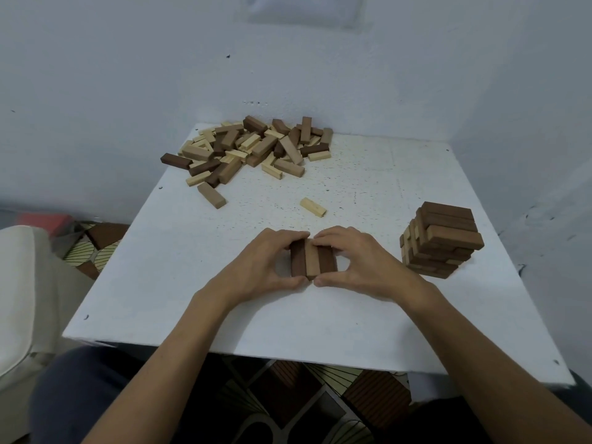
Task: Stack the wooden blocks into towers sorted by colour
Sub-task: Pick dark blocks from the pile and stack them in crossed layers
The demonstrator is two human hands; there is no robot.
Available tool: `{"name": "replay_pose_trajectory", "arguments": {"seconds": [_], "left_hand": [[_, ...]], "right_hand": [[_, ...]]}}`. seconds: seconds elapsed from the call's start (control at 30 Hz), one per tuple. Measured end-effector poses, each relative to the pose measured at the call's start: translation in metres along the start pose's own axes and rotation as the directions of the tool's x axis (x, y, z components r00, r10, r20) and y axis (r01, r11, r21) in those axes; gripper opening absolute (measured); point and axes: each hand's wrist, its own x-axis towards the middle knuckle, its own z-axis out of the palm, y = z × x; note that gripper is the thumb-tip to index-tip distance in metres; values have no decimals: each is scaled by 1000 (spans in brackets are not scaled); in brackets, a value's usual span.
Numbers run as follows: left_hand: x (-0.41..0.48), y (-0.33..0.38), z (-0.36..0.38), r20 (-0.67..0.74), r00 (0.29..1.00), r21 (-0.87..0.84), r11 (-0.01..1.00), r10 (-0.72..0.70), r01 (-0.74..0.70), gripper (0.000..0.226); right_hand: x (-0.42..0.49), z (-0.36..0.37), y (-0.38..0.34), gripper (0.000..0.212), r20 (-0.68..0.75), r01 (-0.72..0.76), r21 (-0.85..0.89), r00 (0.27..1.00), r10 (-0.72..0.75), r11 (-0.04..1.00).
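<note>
Centrally, near the middle of the white desk (pixel 192 299), a row of three blocks (pixel 313 259) lies flat, long sides touching: a dark brown block on the left, a mid-brown one in the middle and a dark brown one on the right. The left hand (pixel 266 261) and right hand (pixel 362 261) enclose this row from either side. Each hand is curled round it, with fingers bent over the far ends of the blocks and thumbs pressed against the near ends; the fingertips of the two hands nearly meet above the row, and the thumb tips nearly meet in front of it. At the right edge of the desk, well apart from the hands, stands a tower (pixel 442 238) of crosswise layers, brown on top with pale blocks showing on its left face lower down. At the far left lies a pile of loose blocks (pixel 246 149) in pale, mid-brown and dark brown, unsorted. A single mid-brown block (pixel 211 195) lies just near of the pile, and a single pale block (pixel 313 207) lies between the pile and the hands. Patterned floor (pixel 288 395) shows below the near edge of the desk.
</note>
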Motion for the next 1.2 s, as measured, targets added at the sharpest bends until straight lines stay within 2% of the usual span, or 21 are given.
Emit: {"name": "replay_pose_trajectory", "arguments": {"seconds": [0.2,0.3,0.43,0.7,1.03,1.2], "left_hand": [[16,42,-22,-42,994,-28,995,99,-100,72],[36,73,-26,-43,988,-42,988,146,-148,70],[70,113,-12,-24,985,-77,982,171,-172,72],[119,149,32,62,984,-123,980,165,-157,85],[127,147,43,117,987,-140,985,115,-98,86],[126,146,44,117,984,-146,983,131,-114,90]], "right_hand": [[-24,-45,-21,65,-136,49,-69,989,-58,996],[-43,-82,-23,67,-196,3,-143,980,-31,990],[-70,-125,-7,70,-233,-89,-117,971,60,989],[-98,-158,46,80,-202,-283,-99,944,259,954],[-99,-150,62,73,-184,-319,-34,934,308,947],[-101,-151,59,79,-180,-323,-63,934,308,944]]}}
